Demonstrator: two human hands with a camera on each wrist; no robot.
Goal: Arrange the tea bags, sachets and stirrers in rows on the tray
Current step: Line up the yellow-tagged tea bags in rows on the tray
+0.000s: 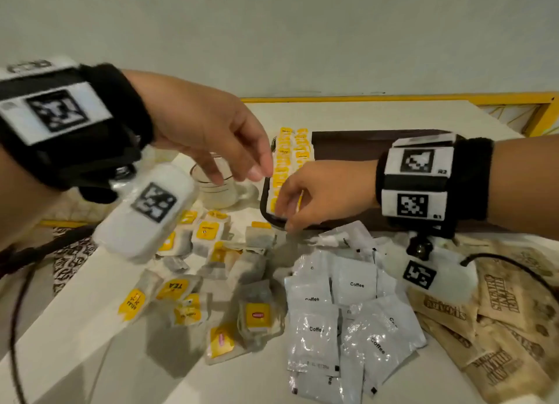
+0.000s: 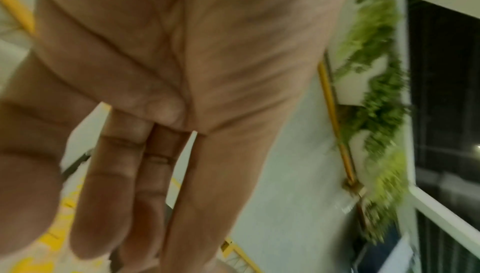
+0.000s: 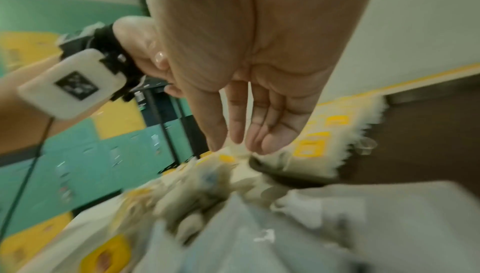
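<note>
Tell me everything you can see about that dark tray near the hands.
The dark brown tray is rectangular with rounded corners and a raised rim, smooth like plastic or wood. It lies flat on the white table. Two rows of yellow-labelled tea bags fill its left end; the rest looks bare. The right hand touches the tea bags at its near left corner.

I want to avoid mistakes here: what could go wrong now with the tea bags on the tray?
1. The right hand touches the near end of the tea bag row at the tray corner; a push could disturb the row.
2. The left hand hangs just above the glass cup; lowering it could knock the cup.
3. The loose tea bags overlap, so several may lift together.
</note>
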